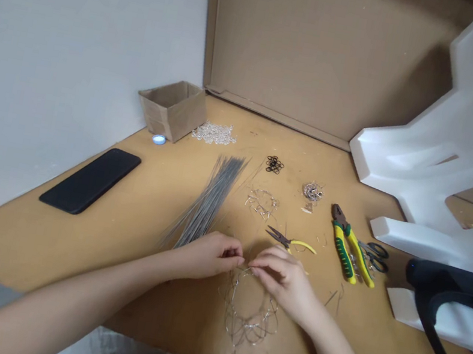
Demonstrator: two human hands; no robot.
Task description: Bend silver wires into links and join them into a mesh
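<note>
A looped silver wire ring [249,326] hangs or rests near the table's front edge, its top between my two hands. My left hand [222,255] pinches the wire at the upper left, fingers curled. Opposite it, my right hand [281,273] has thumb and forefinger closed on the same wire at the upper right. The fingertips are a short gap apart. Just beyond my hands lie yellow-handled needle-nose pliers [291,241], partly behind the right hand. A bundle of straight grey wires [211,200] lies beyond my left hand.
Behind are another wire ring [261,204], black rings [274,164], a coiled wire piece [312,191] and clear beads [214,133] by an open box [175,111]. Green-yellow pliers [350,246] and scissors [376,255] lie right. A dark phone [90,180] lies left; white foam [410,232] borders the right.
</note>
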